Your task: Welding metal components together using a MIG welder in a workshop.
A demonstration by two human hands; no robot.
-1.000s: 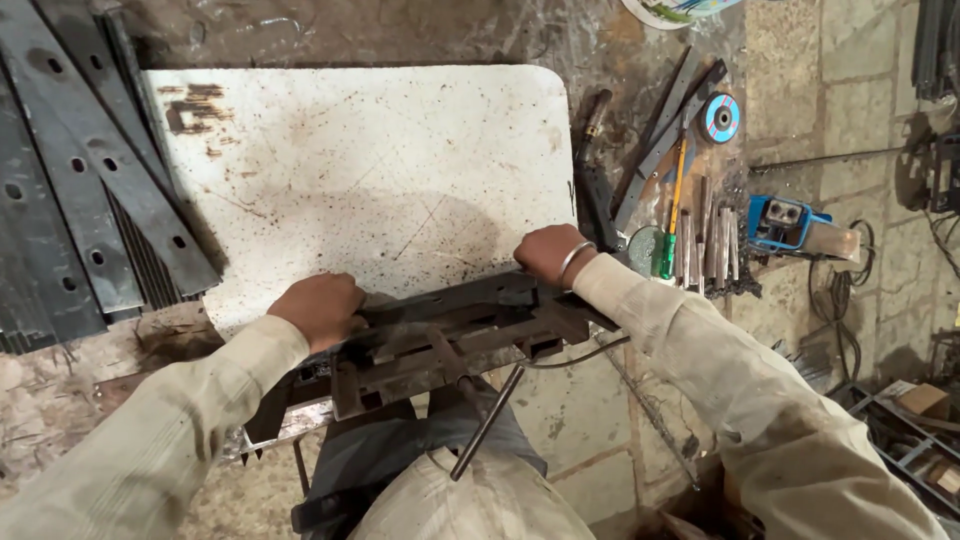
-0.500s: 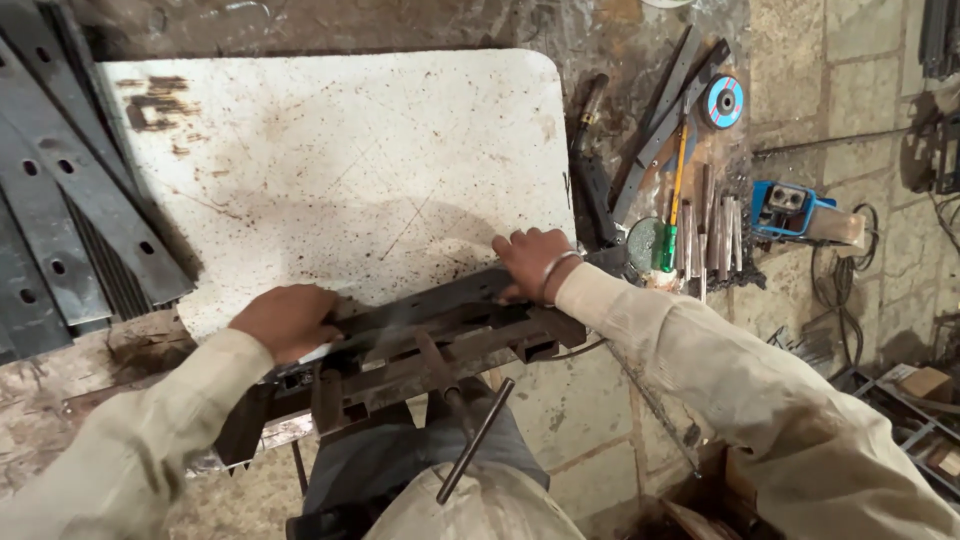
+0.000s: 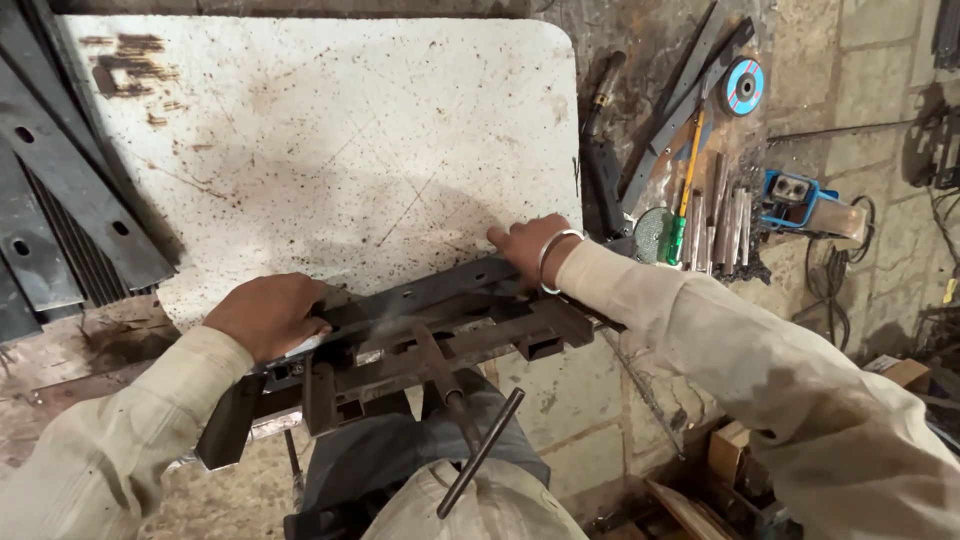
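1. The left hand [image 3: 268, 312] lay palm-down on the near left end of a dark steel frame [image 3: 420, 325], fingers curled over its top edge.
2. The right hand [image 3: 528, 247], a metal bangle [image 3: 549, 262] on its wrist, pressed flat on the frame's far right end.
3. Beyond both hands lay a large white, rust-speckled metal sheet [image 3: 330, 140].
4. Left of the left hand, dark perforated steel strips [image 3: 70, 190] were stacked.
5. Right of the right hand lay a blue cutting disc [image 3: 742, 87], a green-handled screwdriver [image 3: 680, 215] and a blue power tool [image 3: 795, 195].
6. A thin steel rod [image 3: 480, 452] slanted below the frame, nearer the body than the hands.
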